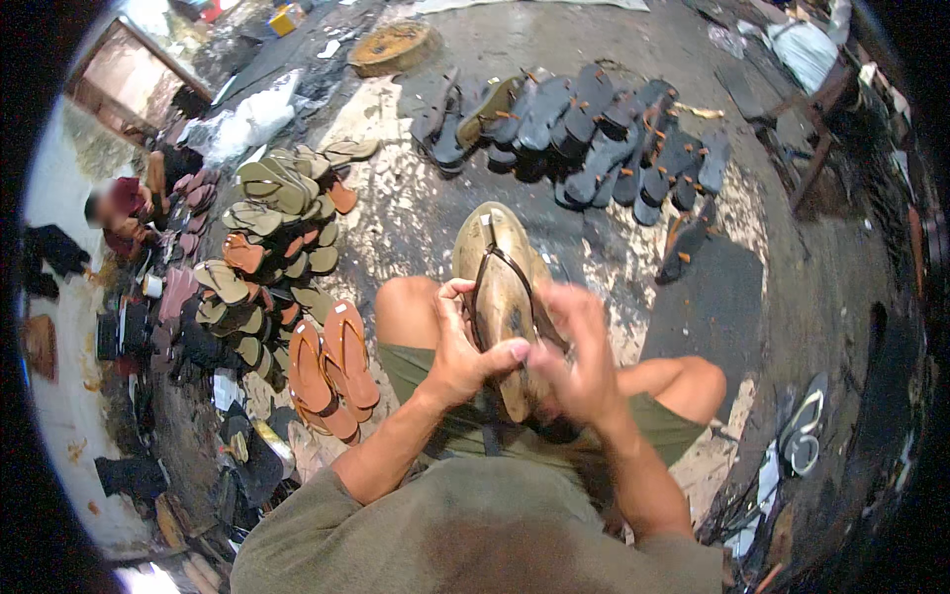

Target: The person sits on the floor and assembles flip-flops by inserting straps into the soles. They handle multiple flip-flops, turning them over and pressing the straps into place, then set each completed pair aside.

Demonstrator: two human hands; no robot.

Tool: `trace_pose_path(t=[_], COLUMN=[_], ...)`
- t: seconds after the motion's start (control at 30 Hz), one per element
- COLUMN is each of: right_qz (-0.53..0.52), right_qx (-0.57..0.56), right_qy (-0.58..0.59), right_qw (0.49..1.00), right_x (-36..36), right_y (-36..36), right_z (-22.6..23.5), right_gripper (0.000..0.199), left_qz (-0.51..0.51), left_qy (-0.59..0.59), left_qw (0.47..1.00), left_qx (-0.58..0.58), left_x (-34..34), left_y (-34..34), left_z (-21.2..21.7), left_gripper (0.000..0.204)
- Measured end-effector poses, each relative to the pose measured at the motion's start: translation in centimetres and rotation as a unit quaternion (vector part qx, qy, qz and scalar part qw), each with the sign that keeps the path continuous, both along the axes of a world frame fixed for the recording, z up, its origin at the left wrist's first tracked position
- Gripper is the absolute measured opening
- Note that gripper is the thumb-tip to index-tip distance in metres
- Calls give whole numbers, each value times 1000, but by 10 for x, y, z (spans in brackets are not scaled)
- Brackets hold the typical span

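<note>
The fingers (465, 302) of the left hand (457, 346) curl onto the dark strap (495, 287) of an olive-tan sandal (503, 297) at the frame's centre, pinching it against the sole, while the right hand (579, 356) (blurred, so whether it pinches or merely presses I cannot tell) covers the sandal's near right edge. The sandal stands toe-away over the lap between both hands, likely propped so the strap faces up for handling. Orange sandals (332, 366) lie lower left, a tan heap (272, 228) at left, dark sandals (594, 134) in a row above.
</note>
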State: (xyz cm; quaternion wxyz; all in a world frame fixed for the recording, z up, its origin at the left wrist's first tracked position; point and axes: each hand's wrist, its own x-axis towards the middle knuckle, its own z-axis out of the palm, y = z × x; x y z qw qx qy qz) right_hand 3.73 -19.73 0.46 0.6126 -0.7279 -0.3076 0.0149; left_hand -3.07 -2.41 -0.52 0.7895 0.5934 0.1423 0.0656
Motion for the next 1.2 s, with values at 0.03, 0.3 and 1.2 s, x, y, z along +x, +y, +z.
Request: trace_pose_path(t=[0.03, 0.3, 1.2], right_qz=[-9, 6, 309], right_qx=[-20, 129, 456], right_qy=[43, 314, 698], right_qw=[999, 941, 458], right_x=[12, 0, -76], right_y=[8, -28, -6], right_z=[2, -12, 30], right_gripper=[50, 49, 74], left_qz=[-19, -9, -50], left_qy=[-10, 43, -196], left_qw=[1000, 986, 935], left_qx=[-5, -158, -293], left_x=[-3, -38, -10], left_y=[-8, -14, -25], left_z=[3, 20, 66], left_gripper=[100, 99, 108])
